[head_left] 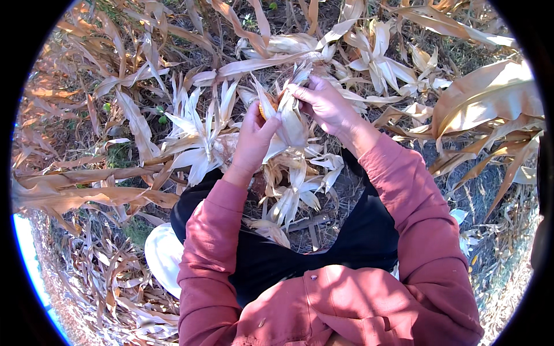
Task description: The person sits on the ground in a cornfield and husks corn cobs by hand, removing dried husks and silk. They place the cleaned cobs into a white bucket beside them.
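Between my hands is an ear of corn (263, 109), its orange kernels partly showing through parted dry husk (293, 124). My left hand (253, 134) is wrapped round the ear from the left, the thumb lying against the husk. On the other side my right hand (324, 104) pinches the pale husk leaves near the ear's upper end, fingers closed. Part of the ear is hidden by the husk and my fingers. Below it, between my knees, lie loose peeled husks (291, 193). Another splayed husk (202, 138) rests left of my left hand.
Dry corn stalks and leaves cover the ground around me. A long stalk (86, 199) lies at the left, and broad curled leaves (485, 101) rise at the right. More husks (384, 60) lie beyond my hands. Something white and rounded (164, 259) sits beside my left leg.
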`<state>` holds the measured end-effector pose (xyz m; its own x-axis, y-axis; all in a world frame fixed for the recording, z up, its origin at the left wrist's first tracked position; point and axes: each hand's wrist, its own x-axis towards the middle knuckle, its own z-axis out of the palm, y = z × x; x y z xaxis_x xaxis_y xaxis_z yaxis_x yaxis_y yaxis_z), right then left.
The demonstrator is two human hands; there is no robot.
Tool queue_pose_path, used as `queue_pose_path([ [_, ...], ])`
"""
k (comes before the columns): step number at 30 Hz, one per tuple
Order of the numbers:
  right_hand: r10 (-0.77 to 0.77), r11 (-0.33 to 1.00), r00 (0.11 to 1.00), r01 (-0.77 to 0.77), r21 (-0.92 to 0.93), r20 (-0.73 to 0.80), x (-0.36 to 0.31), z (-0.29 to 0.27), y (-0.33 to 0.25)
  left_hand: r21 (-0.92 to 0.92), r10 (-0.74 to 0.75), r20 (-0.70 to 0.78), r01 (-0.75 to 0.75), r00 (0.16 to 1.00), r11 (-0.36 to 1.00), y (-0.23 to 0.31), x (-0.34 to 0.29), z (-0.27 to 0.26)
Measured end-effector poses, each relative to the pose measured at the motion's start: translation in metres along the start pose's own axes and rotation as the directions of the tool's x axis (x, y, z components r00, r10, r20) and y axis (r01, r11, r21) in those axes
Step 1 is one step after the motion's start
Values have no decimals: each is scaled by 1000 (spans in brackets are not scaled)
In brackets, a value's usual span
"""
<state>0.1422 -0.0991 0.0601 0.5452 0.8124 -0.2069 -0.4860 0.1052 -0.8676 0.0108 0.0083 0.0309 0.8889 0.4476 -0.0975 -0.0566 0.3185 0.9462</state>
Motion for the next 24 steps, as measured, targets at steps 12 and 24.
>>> queue_pose_path([
  [12,-55,993,995,63,97,-82,10,-4,0,-122,-45,-48,39,998,992,11,13,-12],
  [24,-86,976,990,107,191,-115,9,6,18,-183,-45,-414,-35,909,983,-29,16,-25],
])
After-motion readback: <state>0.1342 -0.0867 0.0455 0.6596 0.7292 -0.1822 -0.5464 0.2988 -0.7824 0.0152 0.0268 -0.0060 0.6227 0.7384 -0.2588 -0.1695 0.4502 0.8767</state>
